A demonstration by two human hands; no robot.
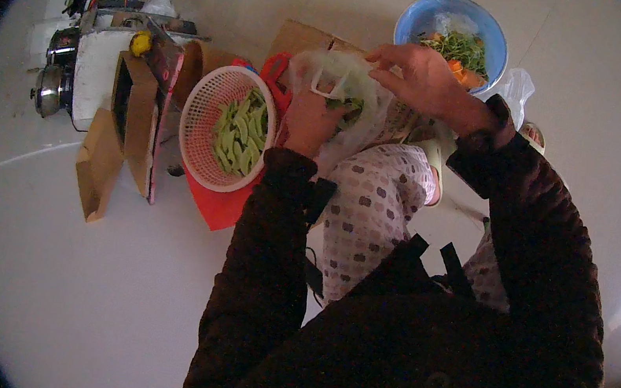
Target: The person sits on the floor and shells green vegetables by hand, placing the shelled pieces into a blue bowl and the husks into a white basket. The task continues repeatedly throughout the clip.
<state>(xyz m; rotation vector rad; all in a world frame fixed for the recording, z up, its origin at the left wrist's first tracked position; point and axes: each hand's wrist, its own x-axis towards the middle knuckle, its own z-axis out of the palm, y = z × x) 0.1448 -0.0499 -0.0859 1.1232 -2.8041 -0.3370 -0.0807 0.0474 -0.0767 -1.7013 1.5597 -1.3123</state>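
My left hand (310, 121) reaches into the mouth of a translucent plastic bag (379, 108), against some greens (352, 107). Its fingertips are partly hidden, so I cannot tell whether it grips anything. Over the bag's right rim is my right hand (421, 81), with a gap between thumb and forefinger and nothing visible in it. Left of the bag, flat green bean pods (241, 130) lie in a pink perforated plastic basket (197, 112). A blue basin (409, 20) beyond my right hand holds green trimmings (462, 48) and orange pieces (467, 76).
A red plastic bag (216, 204) shows below and beside the basket. Cardboard (302, 38) lies behind the plastic bag. Further left stand an open cardboard box (140, 110), a pink-edged board (164, 114) and metal pots (51, 92). Another clear bag (516, 92) is beside the basin.
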